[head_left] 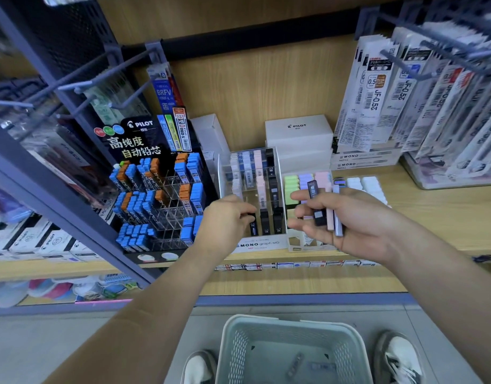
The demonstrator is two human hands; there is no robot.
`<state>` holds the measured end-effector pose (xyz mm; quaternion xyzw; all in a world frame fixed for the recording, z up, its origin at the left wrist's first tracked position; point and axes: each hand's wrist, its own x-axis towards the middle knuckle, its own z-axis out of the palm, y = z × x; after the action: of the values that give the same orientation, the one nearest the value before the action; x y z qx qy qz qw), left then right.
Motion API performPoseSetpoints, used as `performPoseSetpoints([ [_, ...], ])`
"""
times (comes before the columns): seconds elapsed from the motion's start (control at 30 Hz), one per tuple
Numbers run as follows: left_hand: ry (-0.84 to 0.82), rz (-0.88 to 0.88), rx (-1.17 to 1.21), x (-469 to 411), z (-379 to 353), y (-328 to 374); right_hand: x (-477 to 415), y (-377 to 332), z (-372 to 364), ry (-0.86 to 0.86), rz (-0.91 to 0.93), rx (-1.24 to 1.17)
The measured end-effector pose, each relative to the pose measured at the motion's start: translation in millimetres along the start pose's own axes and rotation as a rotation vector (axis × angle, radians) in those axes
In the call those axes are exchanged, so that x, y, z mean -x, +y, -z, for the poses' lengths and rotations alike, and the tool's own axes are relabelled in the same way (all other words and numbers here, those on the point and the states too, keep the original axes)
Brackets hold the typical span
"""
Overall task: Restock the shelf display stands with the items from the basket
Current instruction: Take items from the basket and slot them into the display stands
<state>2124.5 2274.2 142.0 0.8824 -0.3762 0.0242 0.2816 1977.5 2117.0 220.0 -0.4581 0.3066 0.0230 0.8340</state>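
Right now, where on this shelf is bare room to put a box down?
Bare shelf lies right of the white erasers, in front of the refill bin. It is crowded from the Pilot lead stand to the Mono stand.

Both bare forearms reach from near toward far. The left hand [227,217], knuckles up and fingers curled, pinches the top of a black lead case [253,227]. The right hand [358,217], palm turned left, grips several slim lead cases [329,212] between thumb and fingers.

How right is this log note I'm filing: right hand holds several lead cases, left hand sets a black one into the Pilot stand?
Wrong stand: the head view shows the left hand setting the black case into the MONO graph stand.
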Motion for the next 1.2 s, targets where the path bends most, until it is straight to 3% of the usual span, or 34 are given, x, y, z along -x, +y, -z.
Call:
performPoseSetpoints([
  [0.2,0.008,-0.077,-0.096,2.5,-5.8,0.8,2.9,2.9,0.3,-0.034,-0.021,0.155],
  [0.37,-0.074,-0.021,-0.149,-3.0,5.1,5.9,-2.0,4.3,0.9,-0.021,0.027,0.214],
  [0.43,-0.034,0.028,-0.118,-6.9,16.1,13.1,-2.8,5.2,0.9,-0.033,0.034,0.241],
  [0.47,0.004,0.081,-0.028,-9.6,24.1,18.9,-3.4,5.7,0.7,-0.040,0.039,0.257],
  [0.53,0.012,0.215,0.381,-12.2,42.7,36.1,-4.0,6.2,-0.8,-0.066,0.051,0.314],
  [0.6,-0.100,0.260,0.776,-8.6,58.3,54.6,-4.2,7.1,-3.0,-0.106,0.061,0.383],
  [0.63,-0.162,0.232,0.839,-5.2,61.9,61.7,-4.1,7.5,-4.4,-0.126,0.062,0.408],
  [0.73,-0.225,0.164,0.794,3.8,60.8,71.1,-4.6,8.3,-8.3,-0.145,0.070,0.415],
  [0.83,-0.199,0.259,0.778,1.6,58.8,64.6,-9.0,7.6,-8.0,-0.052,0.103,0.307],
  [1.0,-0.321,0.294,0.820,7.2,54.8,69.4,-15.2,8.4,-7.1,0.040,0.159,0.086],
  [1.2,-0.202,0.227,0.786,-0.1,61.9,68.7,-12.8,8.2,-7.7,0.007,0.208,0.308],
])
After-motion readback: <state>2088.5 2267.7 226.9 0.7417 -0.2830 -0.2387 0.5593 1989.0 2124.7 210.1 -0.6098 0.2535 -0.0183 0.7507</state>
